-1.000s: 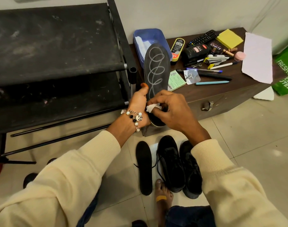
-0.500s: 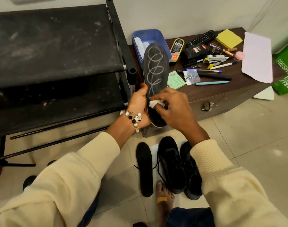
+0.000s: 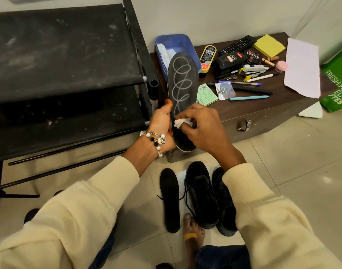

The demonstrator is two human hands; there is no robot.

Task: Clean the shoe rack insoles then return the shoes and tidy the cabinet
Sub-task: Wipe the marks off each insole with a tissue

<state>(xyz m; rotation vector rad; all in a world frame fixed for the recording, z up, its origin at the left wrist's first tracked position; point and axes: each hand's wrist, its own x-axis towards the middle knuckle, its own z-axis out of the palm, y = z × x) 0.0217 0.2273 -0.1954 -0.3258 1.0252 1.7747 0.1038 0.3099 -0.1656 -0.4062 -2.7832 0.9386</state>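
A black shoe rack (image 3: 65, 61), its fabric shelves dusty, stands at left against the wall. Beside it, a low brown desk (image 3: 263, 115) carries a blue tub (image 3: 178, 42), a remote (image 3: 238, 44), polish bottles, pens, yellow notes (image 3: 268, 45) and a sheet of paper (image 3: 302, 66). On the tiled floor below, a pair of black shoes (image 3: 211, 195) sits side by side, a loose insole (image 3: 169, 199) lying flat just left of them, laces trailing between. A bare foot (image 3: 193, 232) with a yellow plaster touches the near shoe's heel end. A person in cream sleeves holds a second insole (image 3: 182, 90) upright in front of the desk's corner, chalk-like loops scrawled along it. The left hand (image 3: 162, 127), a beaded bracelet at the wrist, grips the insole's left edge near the heel, thumb curled over the front. The right hand (image 3: 203, 129) has its fingers (image 3: 187, 115) bunched, pinching a small white wipe (image 3: 181, 122) against the insole's lower face, just below the lowest loop.
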